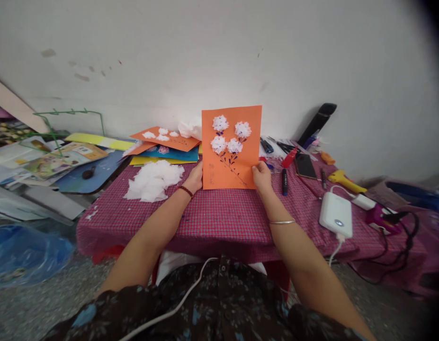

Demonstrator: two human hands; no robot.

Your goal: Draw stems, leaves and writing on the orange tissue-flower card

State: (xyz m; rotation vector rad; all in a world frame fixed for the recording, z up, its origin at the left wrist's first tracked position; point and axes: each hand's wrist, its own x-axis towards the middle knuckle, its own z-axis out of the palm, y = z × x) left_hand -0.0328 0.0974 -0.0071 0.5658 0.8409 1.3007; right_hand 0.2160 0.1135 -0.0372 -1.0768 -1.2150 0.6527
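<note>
I hold an orange card (240,156) upright over the red checked tablecloth (222,218). The card bears several white tissue flowers on drawn blue stems. My left hand (194,179) grips its lower left edge and my right hand (262,176) grips its lower right edge. Both hands pinch the paper with fingers closed behind it. A pile of white tissue (153,180) lies to the left of my left hand.
Another orange flower card (165,138) lies on coloured sheets at the back. Pens, a red cutter (289,157) and a phone (305,166) lie right of the card. A white power bank (335,214), a yellow tool (343,180) and cables sit at the right. Books and papers pile up at the left.
</note>
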